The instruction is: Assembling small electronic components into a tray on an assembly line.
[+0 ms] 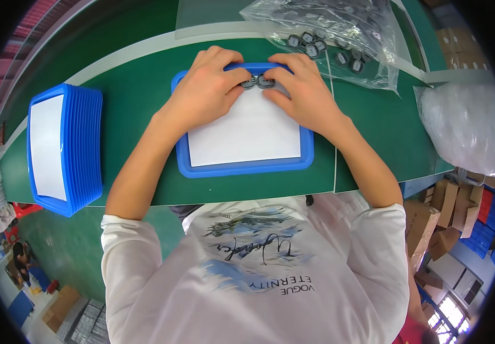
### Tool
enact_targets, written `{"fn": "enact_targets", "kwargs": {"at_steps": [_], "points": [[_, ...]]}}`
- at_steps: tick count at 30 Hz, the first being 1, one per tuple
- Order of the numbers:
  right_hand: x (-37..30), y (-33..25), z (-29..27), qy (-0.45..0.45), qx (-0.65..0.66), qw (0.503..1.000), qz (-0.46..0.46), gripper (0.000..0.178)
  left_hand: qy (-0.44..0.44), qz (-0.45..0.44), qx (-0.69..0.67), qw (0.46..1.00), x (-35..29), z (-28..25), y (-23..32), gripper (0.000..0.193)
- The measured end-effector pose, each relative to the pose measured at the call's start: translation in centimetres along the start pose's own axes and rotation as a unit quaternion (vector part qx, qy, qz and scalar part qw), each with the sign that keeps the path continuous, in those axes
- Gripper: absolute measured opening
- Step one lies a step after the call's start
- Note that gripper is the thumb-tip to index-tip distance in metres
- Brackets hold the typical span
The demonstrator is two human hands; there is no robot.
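Round parts (257,82) pinched by both hands (207,86) (302,92) on blue tray (241,168) — tray stack (63,149) left, bag (339,34) beyond.

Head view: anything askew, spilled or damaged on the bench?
Nothing looks damaged. Some small round grey parts lie loose on the green table at the mouth of the clear plastic bag, possibly spilled out. The blue-framed board lies square under both hands; the stack of blue boards is even.

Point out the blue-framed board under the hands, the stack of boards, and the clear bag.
blue-framed board (247,169), head view, bottom frame edge.
stack of boards (81,149), head view, stacked blue rims.
clear bag (345,23), head view, crinkled plastic.
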State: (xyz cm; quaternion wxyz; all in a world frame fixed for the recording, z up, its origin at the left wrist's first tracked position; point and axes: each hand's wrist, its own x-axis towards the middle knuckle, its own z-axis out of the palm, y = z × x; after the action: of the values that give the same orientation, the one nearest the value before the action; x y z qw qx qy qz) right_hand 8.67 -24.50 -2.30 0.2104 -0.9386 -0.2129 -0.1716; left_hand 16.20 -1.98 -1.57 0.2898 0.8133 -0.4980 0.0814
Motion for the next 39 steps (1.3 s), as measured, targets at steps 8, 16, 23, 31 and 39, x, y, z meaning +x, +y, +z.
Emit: {"fn": "enact_targets", "kwargs": {"at_steps": [8,16,23,31,39], "points": [[1.1,7.0,-5.1,0.031,-0.008,0.996,0.087,0.026,-0.015,0.019,0.019,1.000,7.2,0.4,0.7,0.018],[0.4,8.3,-2.8,0.009,-0.043,0.985,0.166,0.020,-0.173,-0.120,0.132,0.969,13.7,4.9,1.2,0.025],[0.3,4.9,-4.2,0.166,0.014,0.983,0.076,0.013,-0.147,-0.135,0.049,0.979,13.5,4.9,0.4,0.024],[-2.1,-0.5,-2.2,0.014,-0.038,0.999,0.000,0.020,-0.119,-0.128,0.063,0.983,14.5,5.8,0.7,0.027],[-2.5,-0.1,-3.0,-0.011,-0.046,0.999,0.019,0.018,-0.032,-0.089,-0.047,0.994,1.4,-4.6,2.3,0.022]]}}
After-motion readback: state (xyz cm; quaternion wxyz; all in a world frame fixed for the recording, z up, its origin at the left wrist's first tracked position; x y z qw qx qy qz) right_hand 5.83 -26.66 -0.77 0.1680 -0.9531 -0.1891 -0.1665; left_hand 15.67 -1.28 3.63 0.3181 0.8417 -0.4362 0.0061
